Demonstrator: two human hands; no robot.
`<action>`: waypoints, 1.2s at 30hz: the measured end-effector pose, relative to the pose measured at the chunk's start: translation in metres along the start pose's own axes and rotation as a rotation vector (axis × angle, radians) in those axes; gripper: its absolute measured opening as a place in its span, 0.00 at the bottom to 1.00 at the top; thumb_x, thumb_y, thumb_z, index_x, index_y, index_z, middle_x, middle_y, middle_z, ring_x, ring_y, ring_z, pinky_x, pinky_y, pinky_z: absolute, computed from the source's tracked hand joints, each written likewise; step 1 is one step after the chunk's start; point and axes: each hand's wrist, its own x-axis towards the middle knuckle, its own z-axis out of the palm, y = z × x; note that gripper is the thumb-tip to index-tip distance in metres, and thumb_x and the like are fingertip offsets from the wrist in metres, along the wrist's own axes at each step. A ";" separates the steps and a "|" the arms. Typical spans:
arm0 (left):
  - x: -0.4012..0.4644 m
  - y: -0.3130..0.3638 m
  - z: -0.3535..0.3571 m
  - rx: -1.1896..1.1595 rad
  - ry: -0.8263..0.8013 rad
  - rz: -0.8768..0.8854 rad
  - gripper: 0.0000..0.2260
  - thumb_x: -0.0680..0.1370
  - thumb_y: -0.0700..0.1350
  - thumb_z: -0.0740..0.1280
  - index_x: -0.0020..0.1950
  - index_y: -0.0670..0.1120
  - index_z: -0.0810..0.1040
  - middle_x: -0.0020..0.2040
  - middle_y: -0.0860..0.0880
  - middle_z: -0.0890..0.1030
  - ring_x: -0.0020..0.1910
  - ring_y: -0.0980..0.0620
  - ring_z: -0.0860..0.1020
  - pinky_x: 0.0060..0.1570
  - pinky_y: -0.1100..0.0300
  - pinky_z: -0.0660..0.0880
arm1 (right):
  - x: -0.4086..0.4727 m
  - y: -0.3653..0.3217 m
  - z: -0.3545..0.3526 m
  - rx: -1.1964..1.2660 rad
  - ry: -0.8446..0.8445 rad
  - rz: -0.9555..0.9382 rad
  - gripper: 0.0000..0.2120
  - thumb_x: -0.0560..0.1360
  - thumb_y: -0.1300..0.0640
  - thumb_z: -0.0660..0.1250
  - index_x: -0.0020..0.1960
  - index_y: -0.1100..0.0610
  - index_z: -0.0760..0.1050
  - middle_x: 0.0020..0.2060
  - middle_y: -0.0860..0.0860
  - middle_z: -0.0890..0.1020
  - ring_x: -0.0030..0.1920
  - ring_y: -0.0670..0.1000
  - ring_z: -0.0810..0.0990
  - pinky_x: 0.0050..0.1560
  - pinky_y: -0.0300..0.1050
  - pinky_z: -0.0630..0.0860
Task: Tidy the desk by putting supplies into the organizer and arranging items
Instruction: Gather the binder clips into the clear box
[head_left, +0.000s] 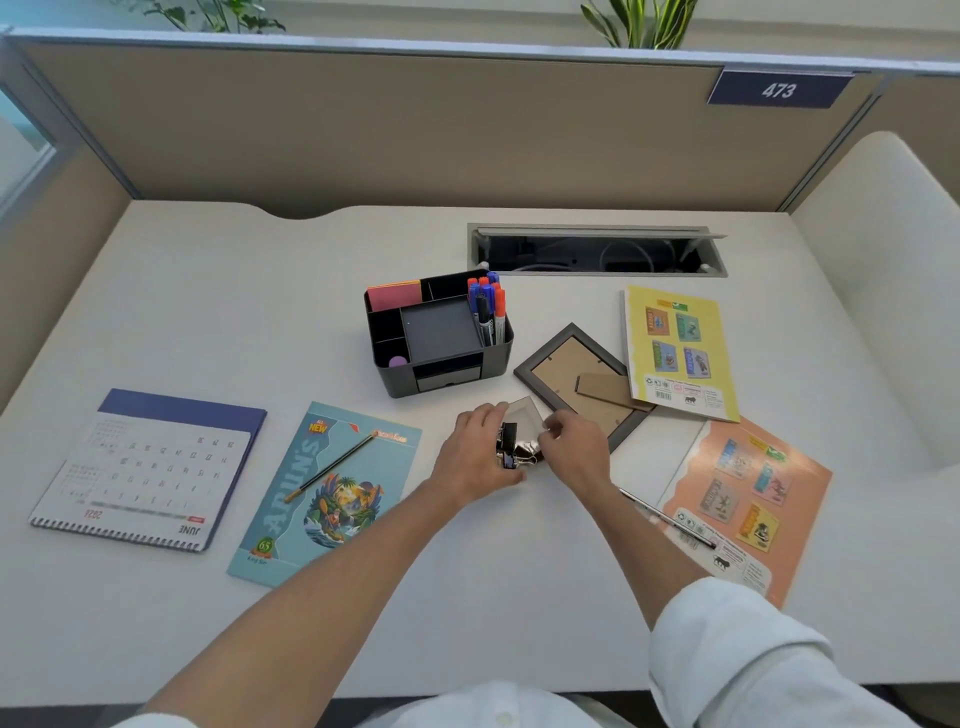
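Observation:
A black desk organizer (395, 332) stands mid-desk, holding several markers (491, 309), a pink sticky-note pad (401, 296) and a small purple item (398, 361). In front of it my left hand (475, 457) and my right hand (579, 447) meet over a cluster of black binder clips (511, 449). My left fingers curl round the clips; my right fingertips pinch at them from the other side. A small pale square pad (523, 413) lies just behind the clips, partly hidden by my hands.
A picture frame (563, 382) lies face down right of the organizer. A yellow booklet (678, 353) and an orange booklet (748, 499) with a pen (670, 519) lie at right. A blue notebook (324, 499) with a pencil (332, 467) and a calendar (148, 473) lie at left. An open cable tray (597, 249) sits behind.

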 end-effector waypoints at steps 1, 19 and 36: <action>0.000 -0.003 -0.003 -0.012 -0.008 0.012 0.45 0.65 0.58 0.75 0.75 0.49 0.57 0.72 0.50 0.64 0.69 0.48 0.61 0.63 0.52 0.69 | -0.001 -0.001 0.000 0.035 -0.009 0.012 0.09 0.70 0.56 0.65 0.49 0.55 0.81 0.42 0.49 0.84 0.46 0.52 0.81 0.46 0.45 0.76; 0.002 -0.075 -0.102 0.130 0.117 0.348 0.35 0.73 0.61 0.67 0.75 0.47 0.61 0.73 0.50 0.66 0.72 0.52 0.62 0.66 0.51 0.70 | 0.004 -0.046 0.011 0.834 -0.428 0.250 0.09 0.74 0.63 0.67 0.50 0.67 0.80 0.44 0.62 0.83 0.39 0.53 0.80 0.45 0.42 0.82; 0.061 -0.100 -0.108 0.164 0.260 0.006 0.21 0.82 0.50 0.56 0.74 0.45 0.64 0.76 0.49 0.62 0.76 0.48 0.54 0.73 0.47 0.55 | -0.007 -0.058 0.031 1.168 -0.315 0.512 0.03 0.72 0.66 0.69 0.44 0.66 0.78 0.41 0.61 0.82 0.40 0.56 0.82 0.44 0.43 0.83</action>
